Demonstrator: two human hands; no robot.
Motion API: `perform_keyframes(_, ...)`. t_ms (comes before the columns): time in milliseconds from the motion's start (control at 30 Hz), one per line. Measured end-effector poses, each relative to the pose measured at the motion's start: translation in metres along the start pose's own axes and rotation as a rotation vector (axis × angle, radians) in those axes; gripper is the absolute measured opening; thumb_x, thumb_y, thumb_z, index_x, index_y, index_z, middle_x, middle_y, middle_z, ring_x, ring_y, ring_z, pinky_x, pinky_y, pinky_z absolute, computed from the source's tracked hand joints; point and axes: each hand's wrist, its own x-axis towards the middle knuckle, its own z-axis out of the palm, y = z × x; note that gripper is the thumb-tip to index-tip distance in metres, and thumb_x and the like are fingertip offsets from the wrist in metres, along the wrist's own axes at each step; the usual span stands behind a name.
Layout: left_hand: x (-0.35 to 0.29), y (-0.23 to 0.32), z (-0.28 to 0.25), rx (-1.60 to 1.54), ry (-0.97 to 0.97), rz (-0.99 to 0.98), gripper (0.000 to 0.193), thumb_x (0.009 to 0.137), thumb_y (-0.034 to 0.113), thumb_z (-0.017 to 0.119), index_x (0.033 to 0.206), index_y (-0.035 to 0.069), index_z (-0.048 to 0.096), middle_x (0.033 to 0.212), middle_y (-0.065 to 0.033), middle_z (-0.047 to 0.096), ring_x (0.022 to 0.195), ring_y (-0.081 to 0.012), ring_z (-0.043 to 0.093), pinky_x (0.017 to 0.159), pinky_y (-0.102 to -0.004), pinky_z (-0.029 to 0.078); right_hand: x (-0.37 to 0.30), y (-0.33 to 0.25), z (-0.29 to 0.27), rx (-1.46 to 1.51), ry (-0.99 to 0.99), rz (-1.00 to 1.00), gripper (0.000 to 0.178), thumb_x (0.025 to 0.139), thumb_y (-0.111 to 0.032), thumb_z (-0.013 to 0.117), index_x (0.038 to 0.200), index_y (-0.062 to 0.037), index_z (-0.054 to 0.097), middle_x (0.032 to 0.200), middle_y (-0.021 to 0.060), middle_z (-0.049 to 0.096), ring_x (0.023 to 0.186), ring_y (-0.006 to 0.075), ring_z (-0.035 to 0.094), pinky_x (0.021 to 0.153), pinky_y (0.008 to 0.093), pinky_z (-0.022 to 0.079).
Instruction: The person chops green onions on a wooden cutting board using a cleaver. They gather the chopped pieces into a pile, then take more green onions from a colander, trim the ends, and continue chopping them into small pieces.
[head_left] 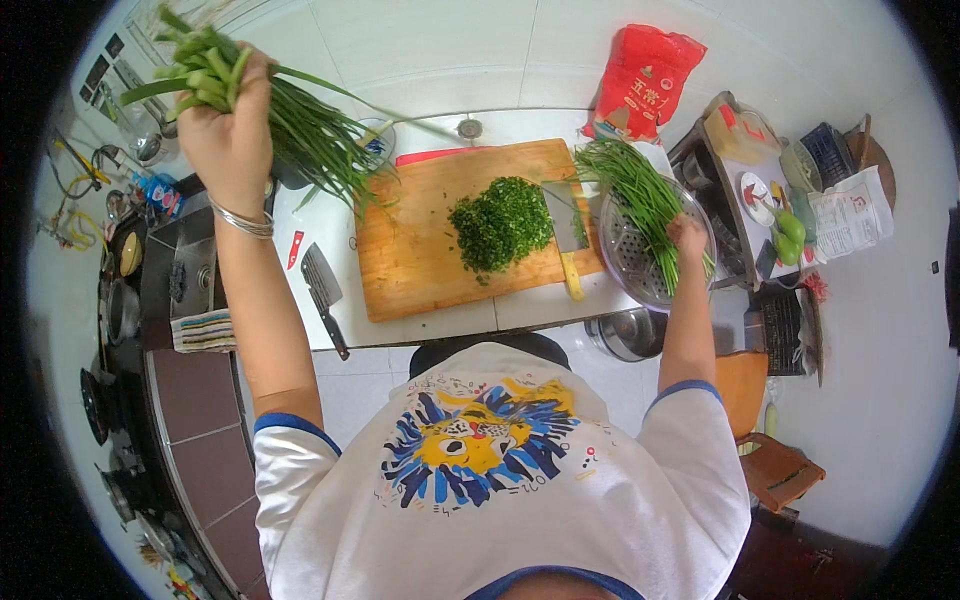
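My left hand (228,135) is raised high at the left, closed around a bunch of long green chives (300,125) whose leaves hang down to the right. My right hand (687,238) reaches into a round metal colander (625,262) and grasps more chives (640,195) lying in it. Between my hands lies a wooden cutting board (420,250) with a pile of chopped greens (500,225). A cleaver with a yellow handle (567,235) rests on the board's right side.
A second cleaver with a dark handle (322,292) lies on the white counter left of the board. A red bag (645,80) stands at the back. A sink (190,275) and pots are at the left, a cluttered stand at the right.
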Motion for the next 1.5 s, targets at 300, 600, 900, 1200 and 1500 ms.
perform_keyframes(300,0.006,0.042,0.030,-0.183,-0.005,0.007,0.010,0.085,0.006,0.060,0.089,-0.003,0.060,0.079,-0.0058,0.064,0.070,-0.0096,0.059,0.064,-0.0218,0.045,-0.072,-0.046,0.038,-1.275,0.335,-0.237,0.037,0.076,-0.031,0.067,0.104,-0.0081,0.067,0.097,0.0191,0.063,0.092,0.0372,0.059,0.083,0.0471,0.047)
perform_keyframes(600,0.010,0.047,0.023,-0.262,0.076,0.096,0.006,0.085,-0.004,0.059,0.090,-0.004,0.056,0.086,-0.0076,0.062,0.077,-0.0159,0.060,0.072,-0.0281,0.048,-0.219,-0.162,0.203,-0.362,-0.888,-0.678,0.029,0.080,-0.008,0.067,0.108,-0.0041,0.063,0.103,0.0097,0.064,0.088,0.0176,0.062,0.075,0.0291,0.050)
perform_keyframes(900,0.016,0.052,-0.011,-0.143,0.122,0.167,0.006,0.087,0.000,0.058,0.090,-0.005,0.060,0.081,-0.0067,0.063,0.075,-0.0144,0.060,0.070,-0.0266,0.048,-0.284,-0.120,0.302,-0.528,-1.002,-0.582,0.047,0.077,-0.015,0.070,0.114,-0.0024,0.044,0.101,0.0157,0.061,0.090,0.0306,0.061,0.074,0.0388,0.049)
perform_keyframes(1200,-0.003,-0.002,-0.083,0.052,0.202,-0.029,0.010,0.086,0.006,0.061,0.088,-0.003,0.061,0.081,-0.0064,0.064,0.073,-0.0133,0.060,0.069,-0.0249,0.046,-0.241,-0.159,0.278,-0.228,-1.135,-0.152,0.028,0.089,-0.007,0.053,0.117,-0.0043,0.056,0.073,0.0063,0.066,0.051,0.0084,0.049,0.047,0.0228,0.042)
perform_keyframes(1500,-0.033,-0.047,-0.113,0.161,0.181,-0.234,0.018,0.087,0.016,0.063,0.086,-0.002,0.063,0.076,-0.0035,0.064,0.071,-0.0092,0.058,0.065,-0.0235,0.044,-0.195,-0.208,0.251,0.360,-0.940,-0.073,0.028,0.097,-0.012,0.043,0.124,-0.0059,0.050,0.062,-0.0043,0.038,0.051,0.0068,0.035,0.049,0.0209,0.031)
